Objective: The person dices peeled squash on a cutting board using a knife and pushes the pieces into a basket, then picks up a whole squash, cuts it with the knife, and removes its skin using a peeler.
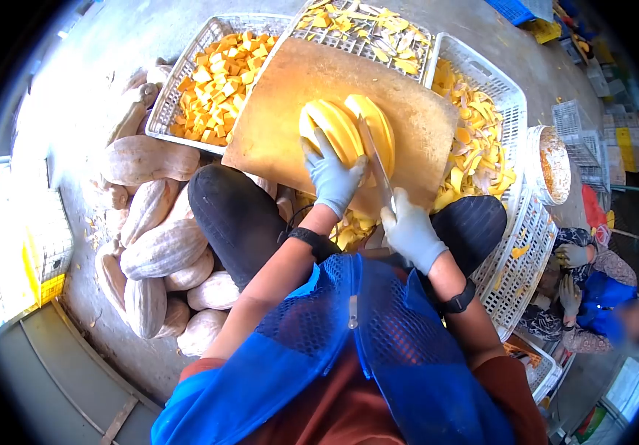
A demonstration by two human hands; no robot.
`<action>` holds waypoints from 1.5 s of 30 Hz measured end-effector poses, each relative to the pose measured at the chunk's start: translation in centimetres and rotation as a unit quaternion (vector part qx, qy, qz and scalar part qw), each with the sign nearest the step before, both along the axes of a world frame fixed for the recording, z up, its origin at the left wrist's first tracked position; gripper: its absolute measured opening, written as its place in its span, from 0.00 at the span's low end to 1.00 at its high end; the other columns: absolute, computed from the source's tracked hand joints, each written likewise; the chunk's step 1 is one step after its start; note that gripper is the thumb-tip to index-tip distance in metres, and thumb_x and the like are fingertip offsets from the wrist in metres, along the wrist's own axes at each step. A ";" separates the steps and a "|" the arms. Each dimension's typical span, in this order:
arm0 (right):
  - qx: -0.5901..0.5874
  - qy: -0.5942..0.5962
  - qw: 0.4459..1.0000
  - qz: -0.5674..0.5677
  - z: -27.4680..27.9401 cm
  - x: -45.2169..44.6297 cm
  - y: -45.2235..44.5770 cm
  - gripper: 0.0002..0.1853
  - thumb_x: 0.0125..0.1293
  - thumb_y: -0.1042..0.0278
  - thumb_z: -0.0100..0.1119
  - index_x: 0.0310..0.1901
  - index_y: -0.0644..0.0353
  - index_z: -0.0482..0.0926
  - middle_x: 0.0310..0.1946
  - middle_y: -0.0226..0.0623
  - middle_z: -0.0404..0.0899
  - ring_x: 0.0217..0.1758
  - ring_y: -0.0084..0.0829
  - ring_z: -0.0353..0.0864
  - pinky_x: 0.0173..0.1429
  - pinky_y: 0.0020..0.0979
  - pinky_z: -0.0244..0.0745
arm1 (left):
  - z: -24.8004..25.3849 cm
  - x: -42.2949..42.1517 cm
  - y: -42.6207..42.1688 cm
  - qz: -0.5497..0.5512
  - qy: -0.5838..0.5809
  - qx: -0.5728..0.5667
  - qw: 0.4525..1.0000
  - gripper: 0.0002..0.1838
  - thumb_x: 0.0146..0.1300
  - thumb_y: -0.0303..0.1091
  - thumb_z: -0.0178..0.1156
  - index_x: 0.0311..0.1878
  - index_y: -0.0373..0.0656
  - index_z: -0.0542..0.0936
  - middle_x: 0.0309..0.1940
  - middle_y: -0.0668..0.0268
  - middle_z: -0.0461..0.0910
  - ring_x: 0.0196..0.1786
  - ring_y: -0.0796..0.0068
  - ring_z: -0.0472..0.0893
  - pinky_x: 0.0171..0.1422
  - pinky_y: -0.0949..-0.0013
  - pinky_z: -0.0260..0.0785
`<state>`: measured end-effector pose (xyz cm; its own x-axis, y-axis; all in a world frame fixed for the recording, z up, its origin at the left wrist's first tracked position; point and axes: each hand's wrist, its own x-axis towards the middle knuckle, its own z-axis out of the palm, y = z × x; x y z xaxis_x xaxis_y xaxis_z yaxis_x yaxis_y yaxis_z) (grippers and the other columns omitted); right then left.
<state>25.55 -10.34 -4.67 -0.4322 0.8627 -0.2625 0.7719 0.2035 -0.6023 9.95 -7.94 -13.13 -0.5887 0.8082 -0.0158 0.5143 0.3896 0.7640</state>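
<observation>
Peeled yellow pumpkin pieces (332, 127) lie lengthwise on a worn cutting board (267, 119), with grooves or cuts running along them. My left hand (334, 176), in a pale glove, grips the lower end of the left piece, fingers over its top and side. In my gloved right hand (414, 231) is the handle of a knife (377, 157). Its blade points away from me and lies along the right pumpkin piece (379, 126); how deep it has gone I cannot tell.
Left of the board stands a crate (158, 119) of orange pumpkin cubes. Crates of peelings (475, 141) are behind and to the right, beside a white bucket (548, 167). Whole unpeeled pumpkins (164, 248) are piled at left. Another person (594, 297) sits at the far right.
</observation>
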 end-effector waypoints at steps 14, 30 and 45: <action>-0.177 0.147 0.973 0.003 0.1 -1.3 0.3 0.13 0.64 0.65 0.52 0.44 0.67 0.68 0.33 0.61 0.76 0.39 0.58 0.78 0.40 0.48 0.71 | 1.8 -17.6 5.6 -0.432 0.168 -0.148 0.874 0.54 0.43 0.42 0.70 0.74 0.53 0.51 0.71 0.40 0.52 0.71 0.43 0.59 0.73 0.59 0.57; -0.144 0.030 0.989 0.019 0.6 -8.6 13.4 0.09 0.66 0.66 0.49 0.42 0.60 0.67 0.22 0.36 0.72 0.20 0.28 0.74 0.21 0.33 0.69 | -2.8 -13.6 -0.7 -0.058 0.140 -0.033 0.988 0.53 0.38 0.47 0.76 0.70 0.66 0.59 0.71 0.45 0.50 0.71 0.38 0.51 0.72 0.46 0.50; 0.051 -0.019 0.997 0.054 -5.9 -9.9 11.2 0.14 0.68 0.60 0.46 0.45 0.63 0.67 0.31 0.60 0.79 0.38 0.61 0.78 0.45 0.54 0.73 | -3.4 -16.0 0.0 -0.114 0.143 -0.001 0.983 0.44 0.40 0.44 0.74 0.65 0.69 0.67 0.68 0.48 0.55 0.68 0.38 0.56 0.71 0.47 0.54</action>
